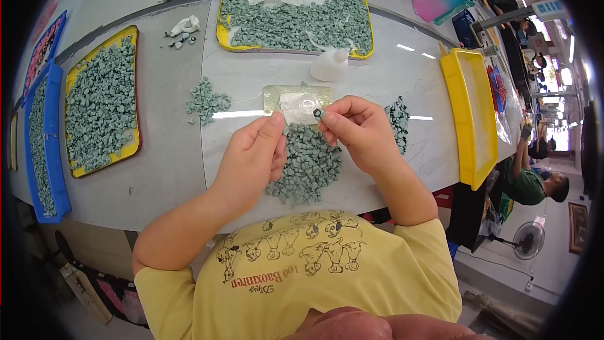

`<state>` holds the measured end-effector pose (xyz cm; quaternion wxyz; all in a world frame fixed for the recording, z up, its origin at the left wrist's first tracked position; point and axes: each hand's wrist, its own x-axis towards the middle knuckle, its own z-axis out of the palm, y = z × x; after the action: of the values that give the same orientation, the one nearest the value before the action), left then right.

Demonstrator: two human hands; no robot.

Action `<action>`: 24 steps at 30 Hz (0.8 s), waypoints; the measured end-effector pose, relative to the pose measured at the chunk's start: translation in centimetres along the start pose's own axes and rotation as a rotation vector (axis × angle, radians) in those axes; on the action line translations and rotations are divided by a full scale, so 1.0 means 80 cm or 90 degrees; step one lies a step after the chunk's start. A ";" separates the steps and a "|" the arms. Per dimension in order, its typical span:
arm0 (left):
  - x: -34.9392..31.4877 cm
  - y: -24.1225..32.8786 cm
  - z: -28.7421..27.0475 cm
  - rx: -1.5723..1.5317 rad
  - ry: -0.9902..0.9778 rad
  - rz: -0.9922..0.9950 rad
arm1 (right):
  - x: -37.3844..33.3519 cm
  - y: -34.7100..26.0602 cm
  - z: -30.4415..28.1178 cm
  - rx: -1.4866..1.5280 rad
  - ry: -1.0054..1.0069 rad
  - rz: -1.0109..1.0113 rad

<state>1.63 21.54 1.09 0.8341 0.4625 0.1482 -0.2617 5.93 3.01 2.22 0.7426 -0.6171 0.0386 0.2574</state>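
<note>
My right hand (355, 129) pinches a small grey-green piece (319, 113) with a dark ring at its end, between thumb and forefinger. To its left, my left hand (255, 151) has thumb and forefinger pressed together; whatever they hold, if anything, is hidden. Below and between both hands lies a heap of grey-green pieces (305, 167). Just beyond the hands sits a flat, clear plate (272, 96) with a whitish sheet (292, 107) and a small round clear dish (308, 106) on it. A white squeeze bottle (330, 68) stands behind the plate.
Yellow trays of grey-green pieces lie far (221, 33) and left (133, 141). Blue trays (55, 176) line the left edge. Small piles sit left (207, 101) and right (397, 124). A yellow bin (462, 119) stands right. One person (531, 184) is farther off.
</note>
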 end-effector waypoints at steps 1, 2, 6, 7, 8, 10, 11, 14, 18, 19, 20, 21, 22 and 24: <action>0.000 -0.001 -0.001 0.001 -0.017 -0.005 | -0.001 0.001 0.000 0.000 0.000 0.000; 0.001 -0.003 0.000 0.001 -0.018 -0.005 | -0.002 0.002 0.001 -0.026 0.006 -0.023; 0.002 -0.006 0.005 -0.095 -0.046 -0.045 | -0.006 0.012 0.009 -0.214 0.023 -0.286; 0.002 -0.006 0.006 -0.110 -0.063 -0.060 | -0.006 0.012 0.008 -0.214 0.024 -0.286; 0.002 -0.006 0.006 -0.110 -0.063 -0.060 | -0.005 0.012 0.007 -0.374 0.024 -0.445; 0.001 -0.005 0.007 -0.097 -0.049 -0.081 | -0.005 0.012 0.007 -0.534 0.025 -0.603; 0.001 -0.005 0.008 -0.097 -0.050 -0.081 | -0.005 0.012 0.007 -0.556 0.006 -0.656; 0.001 -0.008 0.009 -0.081 -0.042 -0.078 | -0.005 0.012 0.006 -0.602 -0.027 -0.733; 0.000 -0.010 0.011 -0.075 -0.046 -0.071 | -0.008 0.012 0.003 -0.666 -0.076 -0.752; -0.001 -0.010 0.011 -0.073 -0.043 -0.070 | -0.009 0.013 0.002 -0.667 -0.076 -0.752; -0.001 -0.010 0.010 -0.074 -0.042 -0.070 | -0.009 0.014 0.002 -0.682 -0.090 -0.754; -0.001 -0.011 0.009 -0.070 -0.046 -0.067 | -0.008 0.015 0.002 -0.697 -0.105 -0.757; -0.002 -0.011 0.008 -0.067 -0.049 -0.065 | -0.008 0.016 0.004 -0.697 -0.106 -0.757; -0.005 -0.011 0.008 -0.040 -0.039 -0.043 | -0.007 0.017 0.010 -0.698 -0.083 -0.803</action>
<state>0.81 20.74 1.00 0.8431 0.4226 0.1461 -0.2989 4.64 3.72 1.36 0.3426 -0.7807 -0.4873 -0.1887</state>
